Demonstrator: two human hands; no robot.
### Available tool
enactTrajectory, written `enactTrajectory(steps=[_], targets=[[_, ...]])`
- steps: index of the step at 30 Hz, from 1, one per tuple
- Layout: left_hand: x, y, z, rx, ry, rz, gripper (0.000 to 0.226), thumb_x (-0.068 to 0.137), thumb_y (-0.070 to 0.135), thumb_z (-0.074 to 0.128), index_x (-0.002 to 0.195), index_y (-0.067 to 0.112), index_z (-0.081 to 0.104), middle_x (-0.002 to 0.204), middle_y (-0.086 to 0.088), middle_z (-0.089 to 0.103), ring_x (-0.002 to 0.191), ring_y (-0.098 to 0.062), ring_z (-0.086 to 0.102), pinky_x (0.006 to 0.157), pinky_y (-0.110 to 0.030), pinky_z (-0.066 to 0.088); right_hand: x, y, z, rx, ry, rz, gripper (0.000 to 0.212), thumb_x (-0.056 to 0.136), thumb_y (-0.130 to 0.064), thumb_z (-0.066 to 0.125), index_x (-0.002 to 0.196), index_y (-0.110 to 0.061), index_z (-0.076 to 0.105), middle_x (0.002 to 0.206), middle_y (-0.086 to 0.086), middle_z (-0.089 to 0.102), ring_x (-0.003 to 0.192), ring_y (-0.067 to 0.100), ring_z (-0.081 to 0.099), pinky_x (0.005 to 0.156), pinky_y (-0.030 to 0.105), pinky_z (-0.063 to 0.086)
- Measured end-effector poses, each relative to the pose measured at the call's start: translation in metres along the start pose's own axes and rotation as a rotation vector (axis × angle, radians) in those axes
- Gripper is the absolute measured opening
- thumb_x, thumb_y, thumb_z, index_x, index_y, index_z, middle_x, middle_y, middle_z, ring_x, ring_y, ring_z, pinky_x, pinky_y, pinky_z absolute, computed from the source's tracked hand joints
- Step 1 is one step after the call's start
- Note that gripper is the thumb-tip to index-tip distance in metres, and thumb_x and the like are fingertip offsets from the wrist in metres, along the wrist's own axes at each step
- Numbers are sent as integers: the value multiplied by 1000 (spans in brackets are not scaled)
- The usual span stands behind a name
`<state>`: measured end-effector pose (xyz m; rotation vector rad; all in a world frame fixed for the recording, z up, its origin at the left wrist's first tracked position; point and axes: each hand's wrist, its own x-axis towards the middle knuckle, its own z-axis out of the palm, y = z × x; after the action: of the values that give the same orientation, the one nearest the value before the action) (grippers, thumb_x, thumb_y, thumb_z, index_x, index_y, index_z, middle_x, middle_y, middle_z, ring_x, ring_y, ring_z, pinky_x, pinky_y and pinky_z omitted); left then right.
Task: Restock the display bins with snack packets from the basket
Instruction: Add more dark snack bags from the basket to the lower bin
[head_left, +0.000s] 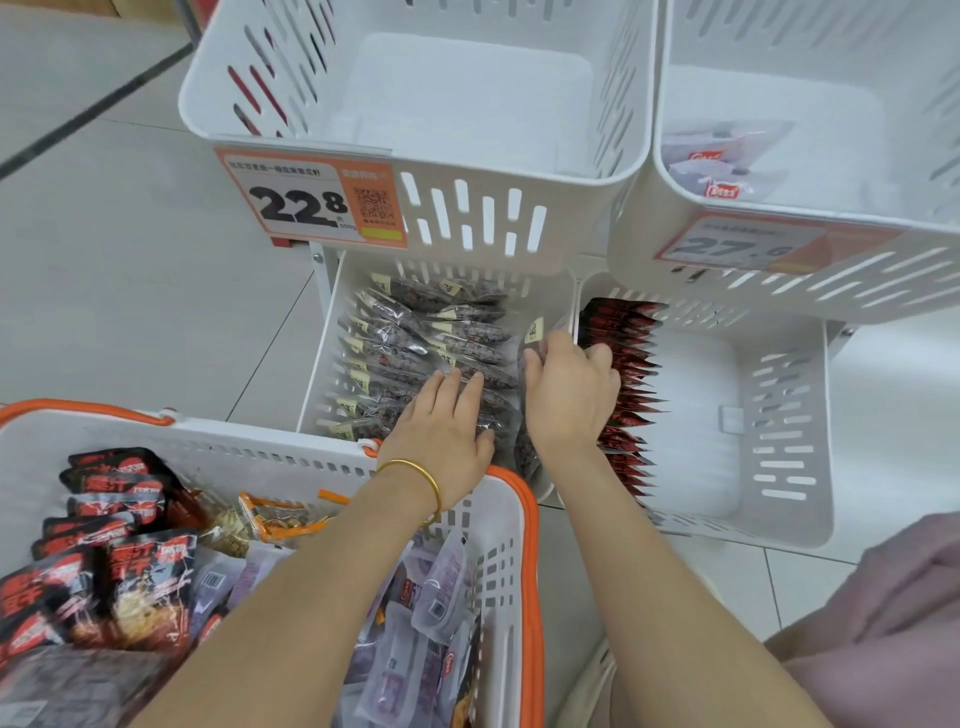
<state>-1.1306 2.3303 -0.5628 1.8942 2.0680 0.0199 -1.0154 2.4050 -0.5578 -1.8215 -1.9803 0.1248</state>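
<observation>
At the lower left, your basket (260, 457) sits with its orange rim touching the near edge of the lower left bin (322, 364). It holds red-and-black packets (104, 571) on the left side and pale purple packets (415, 623) on the right.

Above it, a price tag (306, 200) marked 22.8 hangs on the front rim of the upper left bin (467, 218), which overhangs the far part of the lower bin.

Your left hand (441, 431), with a gold bracelet (415, 473) at the wrist, lies flat on the dark packets (405, 343) stacked in the lower left bin, fingers straight and pressing down.

Your right hand (566, 395) grips one upright packet (530, 452) standing on edge against that bin's right wall, fingers curled over its top.

Just past the wall, a row of red packets (623, 332) lines the left side of the lower right bin (779, 415). The white floor to the right of the row gives open room.

The upper right bin (779, 291) overhangs its far edge
</observation>
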Motion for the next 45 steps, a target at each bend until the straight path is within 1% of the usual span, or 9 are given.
enactTrajectory(steps=[5, 9, 12, 18, 24, 31, 37, 41, 45], targets=[[0, 0, 1, 5, 2, -2, 62, 98, 39, 24, 149, 19, -6, 158, -5, -4, 145, -21, -8, 119, -39, 5, -5, 4, 11, -177, 101, -3, 21, 79, -34, 70, 77, -14, 71, 83, 9, 56, 83, 31, 50, 69, 38, 37], [0, 1, 1, -6, 6, -4, 63, 98, 39, 24, 149, 19, -6, 158, -4, -3, 145, -21, -7, 119, -39, 5, -3, 2, 19, -261, -30, -81, 23, 87, -36, 61, 87, -16, 71, 92, 6, 57, 91, 28, 49, 74, 40, 35], [-1, 1, 2, -10, 13, -13, 62, 98, 39, 24, 149, 20, -6, 158, -4, -4, 145, -20, -8, 119, -39, 6, -13, 9, 16, -197, 101, -75, 22, 75, -31, 74, 92, -18, 68, 84, 5, 58, 82, 28, 52, 68, 38, 38], [-1, 1, 3, -5, 22, -7, 61, 98, 38, 23, 149, 19, -5, 158, -4, -2, 145, -20, -7, 119, -38, 5, -17, 20, 33, -273, 135, -281, 13, 66, -16, 81, 66, -19, 68, 67, -1, 56, 71, 24, 46, 65, 34, 24], [-4, 7, -14, -130, 54, 21, 63, 99, 36, 33, 149, 12, 5, 157, -7, 5, 144, -21, -3, 117, -33, 1, -23, 18, -1, 117, 183, -268, 4, 78, -17, 74, 81, -17, 71, 75, 1, 64, 74, 30, 51, 64, 37, 41], [-96, -51, -34, -252, 373, -122, 54, 89, 13, 50, 141, 9, 34, 151, -12, 23, 140, -26, 13, 115, -31, 9, -66, -59, -44, 479, -157, -377, 16, 88, -13, 59, 100, -16, 70, 98, 2, 63, 100, 23, 52, 79, 24, 32], [-203, -138, -36, -166, 410, -435, 42, 85, 8, 54, 127, 10, 54, 146, -14, 34, 135, -34, 26, 110, -31, 13, -153, -124, -21, 541, -690, -637, 25, 87, -6, 57, 109, -15, 67, 99, 2, 60, 82, 16, 54, 79, 33, 47], [-240, -167, -37, -193, 407, -585, 42, 88, 4, 47, 128, 17, 54, 148, -7, 31, 136, -29, 20, 111, -30, 11, -204, -151, -1, 508, -935, -694, 27, 89, -14, 60, 116, -13, 62, 103, 1, 61, 90, 17, 56, 82, 33, 48], [-266, -190, -32, -252, 441, -683, 38, 90, 3, 46, 124, 18, 57, 149, -7, 31, 138, -26, 20, 111, -29, 10, -239, -180, 10, 512, -1125, -760, 61, 82, -42, 68, 134, -17, 48, 115, -8, 51, 108, 13, 52, 92, 30, 44]])
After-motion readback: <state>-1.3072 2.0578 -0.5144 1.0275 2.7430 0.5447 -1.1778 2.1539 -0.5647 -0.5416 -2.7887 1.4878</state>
